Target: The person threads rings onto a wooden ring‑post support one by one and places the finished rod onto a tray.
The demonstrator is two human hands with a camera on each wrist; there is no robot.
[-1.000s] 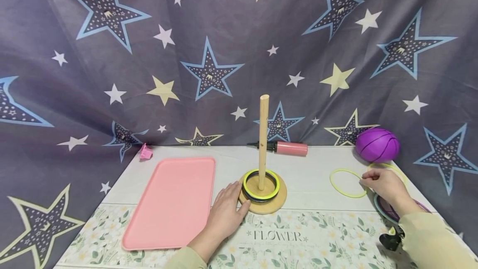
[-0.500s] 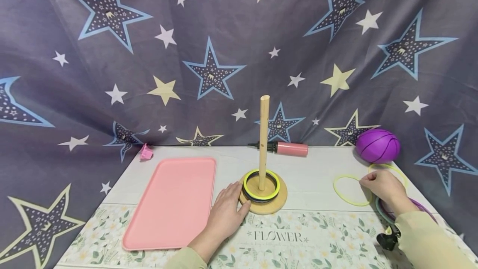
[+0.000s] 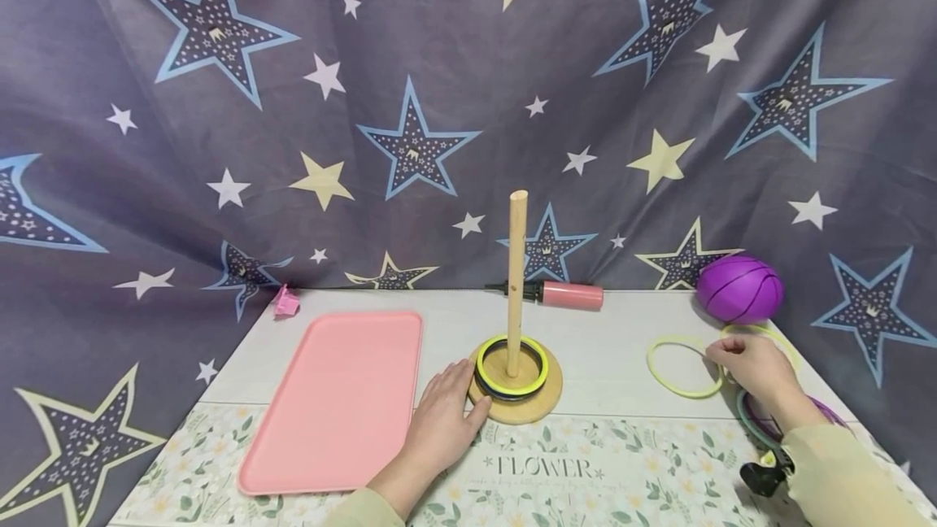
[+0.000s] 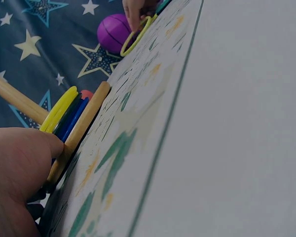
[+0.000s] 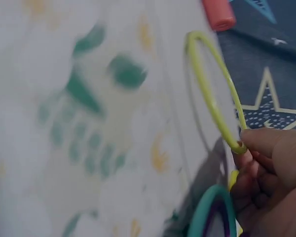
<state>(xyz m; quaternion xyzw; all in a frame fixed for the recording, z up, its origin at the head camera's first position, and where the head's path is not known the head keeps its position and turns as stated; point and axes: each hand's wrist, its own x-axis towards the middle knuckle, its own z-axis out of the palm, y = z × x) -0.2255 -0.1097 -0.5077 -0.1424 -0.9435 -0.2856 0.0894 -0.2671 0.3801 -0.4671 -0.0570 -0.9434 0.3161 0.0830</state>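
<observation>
My right hand pinches the near end of a thin yellow ring between thumb and fingertips. In the right wrist view the ring tilts up over the tabletop and casts a shadow. My left hand lies flat at the left side of a wooden stand, its fingertips and thumb at the edge of the round base. An upright wooden post rises from that base. Stacked around the post are a yellow ring, a dark green ring and a blue ring.
Left of the stand lies a pink tray. Behind the post is a pink hand pump. At right are a purple ball, another yellow ring, and teal and purple rings partly under my right wrist. A starry curtain hangs behind.
The pinched yellow ring has shifted slightly right and nearer, then a little back left and up, tilting as the right hand turns. My left hand keeps its place by the base.
</observation>
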